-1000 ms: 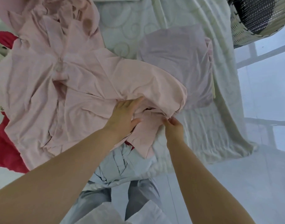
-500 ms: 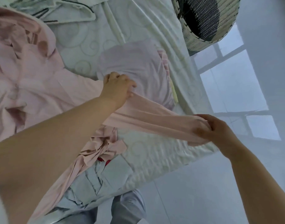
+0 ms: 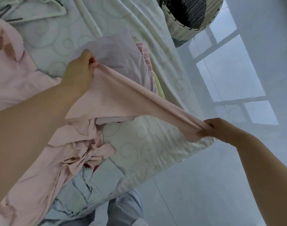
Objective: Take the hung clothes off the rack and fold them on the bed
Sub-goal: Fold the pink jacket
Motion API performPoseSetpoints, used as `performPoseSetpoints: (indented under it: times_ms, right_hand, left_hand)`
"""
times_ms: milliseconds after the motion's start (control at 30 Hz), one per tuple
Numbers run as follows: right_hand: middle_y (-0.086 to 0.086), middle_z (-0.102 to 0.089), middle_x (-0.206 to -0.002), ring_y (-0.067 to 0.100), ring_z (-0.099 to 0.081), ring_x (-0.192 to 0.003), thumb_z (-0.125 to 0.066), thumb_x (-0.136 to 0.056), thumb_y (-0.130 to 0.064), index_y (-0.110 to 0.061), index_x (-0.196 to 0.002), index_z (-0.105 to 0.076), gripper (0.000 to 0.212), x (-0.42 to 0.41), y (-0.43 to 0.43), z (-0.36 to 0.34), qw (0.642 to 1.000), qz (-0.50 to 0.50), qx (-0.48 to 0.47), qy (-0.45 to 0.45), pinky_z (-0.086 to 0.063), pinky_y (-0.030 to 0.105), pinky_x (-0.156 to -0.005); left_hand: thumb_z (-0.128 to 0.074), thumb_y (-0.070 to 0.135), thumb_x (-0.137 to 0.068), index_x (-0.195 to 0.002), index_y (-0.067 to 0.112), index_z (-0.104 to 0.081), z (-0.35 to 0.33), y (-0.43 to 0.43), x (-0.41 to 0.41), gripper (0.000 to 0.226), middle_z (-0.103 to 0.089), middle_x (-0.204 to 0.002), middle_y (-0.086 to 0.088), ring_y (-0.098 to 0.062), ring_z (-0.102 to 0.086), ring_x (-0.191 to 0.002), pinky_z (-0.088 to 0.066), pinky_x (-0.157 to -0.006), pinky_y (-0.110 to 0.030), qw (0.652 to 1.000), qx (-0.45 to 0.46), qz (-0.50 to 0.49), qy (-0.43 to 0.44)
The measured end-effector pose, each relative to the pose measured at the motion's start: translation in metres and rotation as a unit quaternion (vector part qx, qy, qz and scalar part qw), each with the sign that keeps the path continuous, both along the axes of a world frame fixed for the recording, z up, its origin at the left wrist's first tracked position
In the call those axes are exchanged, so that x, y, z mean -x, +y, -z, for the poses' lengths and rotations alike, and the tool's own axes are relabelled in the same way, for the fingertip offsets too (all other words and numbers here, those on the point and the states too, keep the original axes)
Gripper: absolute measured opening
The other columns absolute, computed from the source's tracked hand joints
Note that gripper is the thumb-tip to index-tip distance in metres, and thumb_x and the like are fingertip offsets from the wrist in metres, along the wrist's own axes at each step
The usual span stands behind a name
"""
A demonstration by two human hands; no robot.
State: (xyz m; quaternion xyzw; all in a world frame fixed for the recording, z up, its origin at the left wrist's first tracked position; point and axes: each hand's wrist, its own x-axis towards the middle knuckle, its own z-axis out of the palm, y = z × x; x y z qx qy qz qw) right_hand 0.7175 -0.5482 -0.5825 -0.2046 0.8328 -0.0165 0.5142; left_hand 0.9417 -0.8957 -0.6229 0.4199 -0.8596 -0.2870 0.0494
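Stretching taut between both hands, a soft matte pink garment [image 3: 123, 95] forms a narrow band above the swirl-quilted bed [image 3: 147, 144]. Left hand [image 3: 80, 70] pinches one end; right hand [image 3: 219, 128] pinches the other, fingers curled round the fabric.

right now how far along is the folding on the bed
Done: a folded lilac piece lies flat on the bed. In hand: the pink garment, one part pulled taut between left hand and right hand, the rest bunched. Left: the light blue garment, crumpled at the bed's near edge. The rack is out of view.
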Motion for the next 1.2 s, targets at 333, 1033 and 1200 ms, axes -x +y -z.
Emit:
performPoseSetpoints:
  times_ms: [333, 1033, 1200]
  right_hand:
    - [0.018, -0.064, -0.082, 0.029, -0.059, -0.074, -0.058, -0.091, -0.032, 0.003, -0.1, -0.065, 0.038, -0.005, 0.01, 0.029, 0.986, 0.146, -0.034, 0.069, -0.048, 0.036, -0.065]
    - [0.017, -0.051, -0.114, 0.037, -0.046, -0.105, -0.065, -0.075, -0.01, -0.004, -0.114, -0.053, 0.041, -0.309, -0.135, 0.071, 0.942, -0.172, 0.235, 0.166, -0.039, 0.048, -0.092]
    - [0.01, -0.05, -0.128, 0.03, -0.044, -0.118, -0.037, -0.079, -0.044, -0.017, -0.122, -0.056, 0.055, -0.454, -0.199, 0.063, 0.893, -0.341, 0.293, -0.011, -0.034, 0.041, -0.102]
  left_hand:
    - [-0.045, 0.013, -0.091, -0.117, 0.014, -0.053, 0.022, 0.01, 0.02, 0.027, -0.058, -0.117, -0.013, -0.032, -0.041, -0.116, -0.02, -0.095, -0.037, 0.995, 0.073, 0.038, -0.057]
    - [-0.067, 0.007, -0.081, -0.142, 0.007, -0.029, -0.003, 0.049, -0.454, 0.072, -0.038, -0.139, -0.024, -0.043, -0.033, -0.126, -0.028, -0.104, -0.057, 0.93, -0.068, -0.32, -0.169]
    - [-0.066, 0.016, -0.084, -0.145, 0.013, -0.024, 0.011, 0.051, -0.492, 0.074, -0.035, -0.145, -0.015, -0.033, -0.035, -0.132, -0.03, -0.107, -0.044, 0.92, -0.141, -0.353, -0.094]
